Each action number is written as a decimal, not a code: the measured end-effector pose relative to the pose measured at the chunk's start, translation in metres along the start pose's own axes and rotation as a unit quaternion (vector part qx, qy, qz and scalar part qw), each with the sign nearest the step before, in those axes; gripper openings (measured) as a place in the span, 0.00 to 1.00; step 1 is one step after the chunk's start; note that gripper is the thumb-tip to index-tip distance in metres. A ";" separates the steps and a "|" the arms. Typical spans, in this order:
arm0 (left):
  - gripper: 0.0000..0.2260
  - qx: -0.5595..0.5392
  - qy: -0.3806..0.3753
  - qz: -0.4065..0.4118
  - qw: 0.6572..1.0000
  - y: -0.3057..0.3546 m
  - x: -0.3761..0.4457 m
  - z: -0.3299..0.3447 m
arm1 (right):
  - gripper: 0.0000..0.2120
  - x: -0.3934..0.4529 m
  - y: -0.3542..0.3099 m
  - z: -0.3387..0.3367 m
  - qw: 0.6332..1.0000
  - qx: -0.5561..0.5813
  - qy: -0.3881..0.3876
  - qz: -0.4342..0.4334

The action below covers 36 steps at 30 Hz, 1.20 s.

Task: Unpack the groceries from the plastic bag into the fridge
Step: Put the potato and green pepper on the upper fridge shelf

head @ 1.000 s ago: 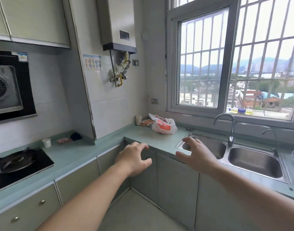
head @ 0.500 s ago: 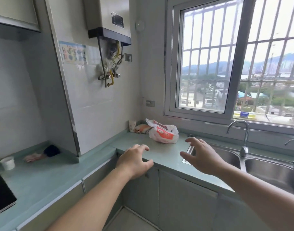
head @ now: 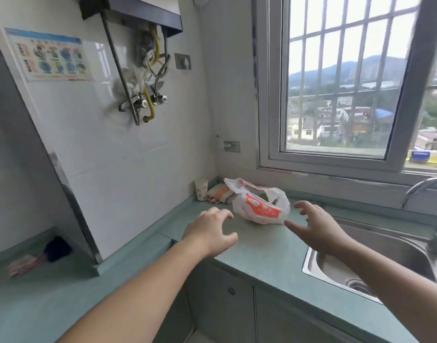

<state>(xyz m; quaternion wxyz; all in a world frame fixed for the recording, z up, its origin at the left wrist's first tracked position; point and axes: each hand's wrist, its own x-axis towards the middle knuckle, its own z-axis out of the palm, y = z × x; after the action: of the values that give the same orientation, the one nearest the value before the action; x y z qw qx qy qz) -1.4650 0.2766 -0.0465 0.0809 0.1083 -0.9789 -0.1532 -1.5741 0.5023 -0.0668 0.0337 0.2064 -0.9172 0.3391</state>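
Compared with a second ago, both hands are way closer to the plastic bag [head: 259, 206], which sits in the bench [head: 262, 251] corner under the window. Left hand [head: 210, 233] and right hand [head: 316, 231] hover spread and empty, flanking it. Paper cup [head: 201, 189] and a wrapped packet [head: 221, 193] crowd behind; sink [head: 311, 258] sits right.

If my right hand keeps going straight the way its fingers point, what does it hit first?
Most likely the plastic bag. The right hand hovers over the counter, its fingers spread and aimed forward and left at the bag's right side, with nothing visible in between. Depth is hard to judge from this one view.
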 end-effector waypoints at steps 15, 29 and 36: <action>0.20 -0.042 -0.038 0.067 0.996 -0.076 0.261 0.044 | 0.19 0.219 0.021 0.058 0.996 -0.058 0.020 0.065; 0.16 -0.080 -0.131 0.124 0.980 -0.082 0.442 0.107 | 0.18 0.347 0.059 0.115 0.989 -0.068 0.005 0.133; 0.15 -0.026 -0.191 0.088 0.977 -0.082 0.484 0.163 | 0.18 0.386 0.105 0.165 0.990 0.000 -0.039 0.135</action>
<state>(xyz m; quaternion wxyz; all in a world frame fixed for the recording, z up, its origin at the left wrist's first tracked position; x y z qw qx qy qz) -1.9470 0.1318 -0.1647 -0.0914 -0.0116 -0.9777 -0.1889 -1.9558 0.3315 -0.1793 -0.0482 0.0941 -0.9373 0.3321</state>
